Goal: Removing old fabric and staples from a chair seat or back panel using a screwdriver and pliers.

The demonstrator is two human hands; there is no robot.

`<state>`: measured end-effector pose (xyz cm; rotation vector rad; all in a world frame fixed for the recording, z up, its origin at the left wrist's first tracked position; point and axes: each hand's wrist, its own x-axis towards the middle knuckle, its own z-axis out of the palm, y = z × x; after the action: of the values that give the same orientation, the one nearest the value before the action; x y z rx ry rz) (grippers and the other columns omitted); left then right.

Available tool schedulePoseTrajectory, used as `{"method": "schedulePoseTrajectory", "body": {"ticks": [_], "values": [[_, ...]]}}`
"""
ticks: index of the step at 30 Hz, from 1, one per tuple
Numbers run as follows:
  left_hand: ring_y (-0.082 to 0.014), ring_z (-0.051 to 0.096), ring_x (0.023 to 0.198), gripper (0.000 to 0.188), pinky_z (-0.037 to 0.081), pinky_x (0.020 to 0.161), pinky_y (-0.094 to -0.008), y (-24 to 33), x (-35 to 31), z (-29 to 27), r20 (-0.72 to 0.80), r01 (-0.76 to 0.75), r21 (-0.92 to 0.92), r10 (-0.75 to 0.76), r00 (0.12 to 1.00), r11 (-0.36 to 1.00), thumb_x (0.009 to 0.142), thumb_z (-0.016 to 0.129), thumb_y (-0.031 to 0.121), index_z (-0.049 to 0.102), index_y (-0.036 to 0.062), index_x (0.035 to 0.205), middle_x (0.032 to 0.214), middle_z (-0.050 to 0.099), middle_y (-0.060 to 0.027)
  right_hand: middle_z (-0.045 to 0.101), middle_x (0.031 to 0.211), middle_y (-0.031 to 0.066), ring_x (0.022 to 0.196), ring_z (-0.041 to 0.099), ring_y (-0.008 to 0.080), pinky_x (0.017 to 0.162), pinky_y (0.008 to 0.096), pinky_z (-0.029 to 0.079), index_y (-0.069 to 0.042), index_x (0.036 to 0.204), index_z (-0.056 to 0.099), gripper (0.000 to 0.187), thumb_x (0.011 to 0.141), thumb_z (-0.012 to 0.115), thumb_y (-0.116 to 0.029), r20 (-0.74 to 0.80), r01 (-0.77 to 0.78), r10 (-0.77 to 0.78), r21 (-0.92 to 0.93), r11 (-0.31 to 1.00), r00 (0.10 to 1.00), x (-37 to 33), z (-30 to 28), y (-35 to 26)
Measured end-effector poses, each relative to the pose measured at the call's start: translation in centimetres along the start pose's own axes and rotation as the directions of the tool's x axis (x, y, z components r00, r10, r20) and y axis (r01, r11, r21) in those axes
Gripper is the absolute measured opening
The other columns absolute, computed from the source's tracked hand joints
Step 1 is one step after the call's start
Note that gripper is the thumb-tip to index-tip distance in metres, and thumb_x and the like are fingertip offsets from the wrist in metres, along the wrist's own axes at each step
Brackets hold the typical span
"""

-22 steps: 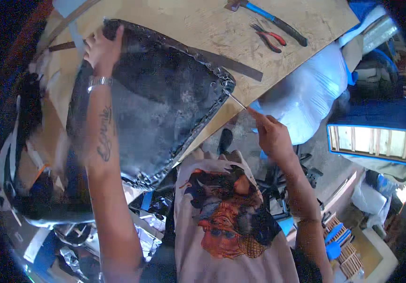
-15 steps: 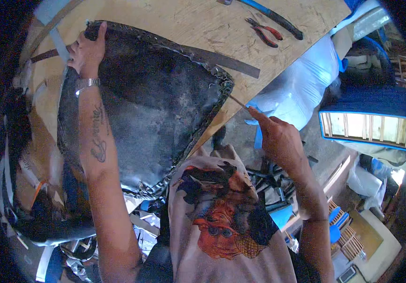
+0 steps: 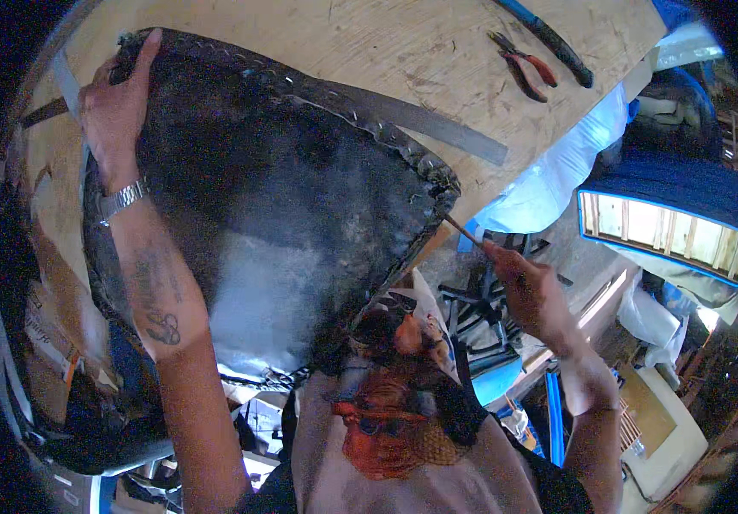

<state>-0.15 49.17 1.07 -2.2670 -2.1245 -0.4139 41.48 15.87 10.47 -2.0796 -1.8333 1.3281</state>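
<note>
The scene is seen through one wide fisheye camera, worn on the person's head and pointed steeply down. The left hand (image 3: 119, 116) and the right hand (image 3: 520, 276) are viewed from near above, with both forearms (image 3: 167, 317) cut by the lower edge. The desk (image 3: 403, 64) is framed beyond and between the hands, the floor (image 3: 570, 253) to the right of the right hand, and the shirt (image 3: 386, 428) nearest, below both hands. Straight edges are bent toward the dark rim.

The left hand (image 3: 119, 120) lies at ten o'clock, thumb (image 3: 148, 56) pointing toward twelve, arm (image 3: 182, 343) outstretched; the right hand (image 3: 523, 281) curls at three, elbow (image 3: 598, 404) bent.
</note>
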Motion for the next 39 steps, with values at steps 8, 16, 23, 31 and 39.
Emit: {"method": "schedulePoseTrajectory", "body": {"ticks": [8,16,23,31,39], "values": [[-0.0375,0.054,0.115,0.075,0.042,0.098,-0.0441,-3.1,0.7,2.6,-0.057,0.157,0.082,-0.153,0.987,0.984,0.078,0.059,0.063,0.051,0.0114,0.131,0.126,0.053,-0.0254,0.057,0.067,0.0109,0.051,0.055,0.0207,0.045,0.0282,0.042,0.0,0.108,0.062,0.028,0.081,0.06,0.009,-0.473,0.402,-0.32,0.079,0.912,0.821,4.6,10.3,7.5],[-0.0408,0.058,0.105,0.069,0.051,0.084,-0.0455,-7.1,1.5,4.3,0.012,-0.287,0.56,0.34,0.941,0.777,0.094,0.037,0.003,0.024,0.0537,0.139,0.118,0.053,-0.0254,0.052,0.067,0.0111,0.056,0.051,0.0248,0.049,0.0327,0.04,-0.008,0.119,0.059,0.045,0.077,0.06,0.008,-0.63,0.526,-0.345,0.12,0.842,0.696,6.4,14.4,8.2],[-0.0359,0.065,0.087,0.066,0.055,0.071,-0.0423,-7.3,1.9,4.3,-0.106,-0.37,0.585,0.52,0.848,0.722,0.092,0.045,0.003,0.033,0.0471,0.139,0.111,0.057,-0.0254,0.053,0.069,0.0084,0.053,0.054,0.0251,0.049,0.036,0.045,-0.016,0.124,0.056,0.05,0.079,0.059,0.004,-0.425,0.157,-0.163,-0.049,0.986,0.89,0.1,7.9,3.8],[-0.0371,0.066,0.088,0.064,0.056,0.069,-0.0411,-7.6,2.4,4.7,-0.065,-0.332,0.6,0.458,0.887,0.728,0.092,0.044,0.005,0.033,0.0482,0.139,0.11,0.059,-0.0251,0.055,0.073,0.0071,0.056,0.058,0.0277,0.05,0.0391,0.051,-0.03,0.137,0.044,0.066,0.078,0.058,-0.005,-0.234,0.026,-0.096,-0.285,0.958,0.968,-1.7,3.2,-0.4],[-0.0399,0.061,0.101,0.047,0.053,0.082,-0.0426,-6.5,2.8,5.8,-0.061,-0.38,0.532,0.482,0.874,0.757,0.099,0.04,0.018,0.038,0.0447,0.138,0.109,0.06,-0.0238,0.059,0.079,0.0101,0.059,0.06,0.0305,0.053,0.0424,0.051,-0.028,0.137,0.044,0.069,0.075,0.054,-0.001,-0.049,-0.085,0.071,-0.396,0.914,0.996,-1.5,-1.2,-4.5]]}}
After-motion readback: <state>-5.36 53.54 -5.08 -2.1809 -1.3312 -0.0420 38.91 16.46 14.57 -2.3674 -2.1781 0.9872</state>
